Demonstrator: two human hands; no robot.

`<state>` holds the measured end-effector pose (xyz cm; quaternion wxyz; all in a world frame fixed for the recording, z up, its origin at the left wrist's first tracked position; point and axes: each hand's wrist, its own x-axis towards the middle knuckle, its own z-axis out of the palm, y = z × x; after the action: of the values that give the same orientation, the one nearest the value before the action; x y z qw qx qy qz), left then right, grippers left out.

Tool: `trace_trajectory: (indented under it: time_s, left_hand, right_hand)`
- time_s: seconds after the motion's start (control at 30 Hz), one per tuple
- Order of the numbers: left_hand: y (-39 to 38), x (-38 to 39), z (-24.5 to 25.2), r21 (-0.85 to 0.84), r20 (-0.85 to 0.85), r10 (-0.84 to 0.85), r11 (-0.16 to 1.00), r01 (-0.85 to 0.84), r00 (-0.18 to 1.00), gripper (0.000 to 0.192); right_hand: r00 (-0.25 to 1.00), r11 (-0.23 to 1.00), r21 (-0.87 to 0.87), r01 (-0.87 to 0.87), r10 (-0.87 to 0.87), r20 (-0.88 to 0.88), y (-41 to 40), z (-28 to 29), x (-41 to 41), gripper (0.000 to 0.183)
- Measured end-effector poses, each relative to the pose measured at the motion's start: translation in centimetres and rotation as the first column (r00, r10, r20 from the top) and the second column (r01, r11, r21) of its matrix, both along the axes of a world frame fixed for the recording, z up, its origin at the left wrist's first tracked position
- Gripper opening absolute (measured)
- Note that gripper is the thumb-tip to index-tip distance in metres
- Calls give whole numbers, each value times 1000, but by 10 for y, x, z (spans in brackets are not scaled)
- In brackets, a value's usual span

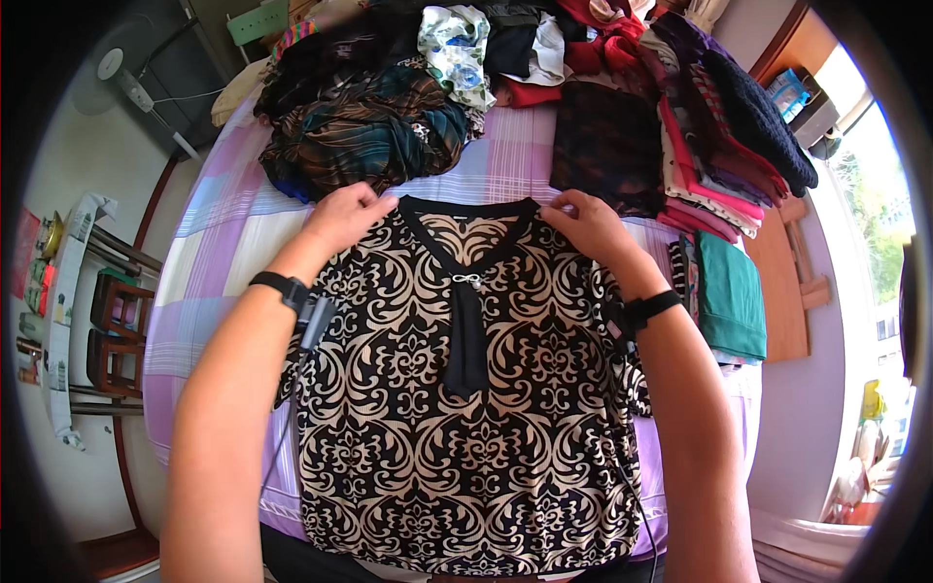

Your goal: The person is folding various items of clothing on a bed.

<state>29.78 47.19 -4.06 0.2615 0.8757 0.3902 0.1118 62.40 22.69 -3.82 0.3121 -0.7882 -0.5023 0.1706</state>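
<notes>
A black and beige scroll-patterned blouse (pixel 408 437) lies spread front side up before me. It has a black V-neck band, a small bow-shaped silver ornament (pixel 466 278) and a black hanging tie (pixel 466 342). My left hand (pixel 353 215) pinches the blouse's shoulder beside the left end of the neckband. At the opposite shoulder, my right hand (pixel 589 224) holds the fabric between thumb and fingers. Both wrists wear black straps with small devices, and thin cables hang from them. My forearms partly cover the sleeves.
Beneath everything is a bed with a purple plaid sheet (pixel 219 270). A heap of loose clothes (pixel 372 131) lies beyond my left hand. Folded clothes (pixel 721 146) are stacked at the far right, with a folded green garment (pixel 731 295) nearer. A fan (pixel 131 80) stands at the left.
</notes>
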Motion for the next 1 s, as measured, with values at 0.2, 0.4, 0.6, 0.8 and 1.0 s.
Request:
trace_trajectory:
  time_s: [0.2,0.4,0.6,0.8,1.0]
  left_hand:
    - [0,-62,8,-566,26,75,823,-47,997,55]
    - [-19,-94,36,-648,-119,155,736,-195,981,31]
    - [-15,-104,2,-337,171,139,938,-74,976,23]
    - [-21,-120,-10,-134,61,234,965,-225,970,34]
    - [-48,-174,23,-149,-80,242,956,-251,967,63]
  right_hand:
    - [999,980,-198,10,-17,-32,-64,10,24,44]
    - [997,961,-270,63,-75,-34,-97,10,18,41]
    - [953,968,-8,249,-244,182,-111,-11,31,29]
    - [942,957,-18,288,-280,185,-117,-9,12,28]
    - [931,968,12,252,-246,270,-148,-1,6,43]
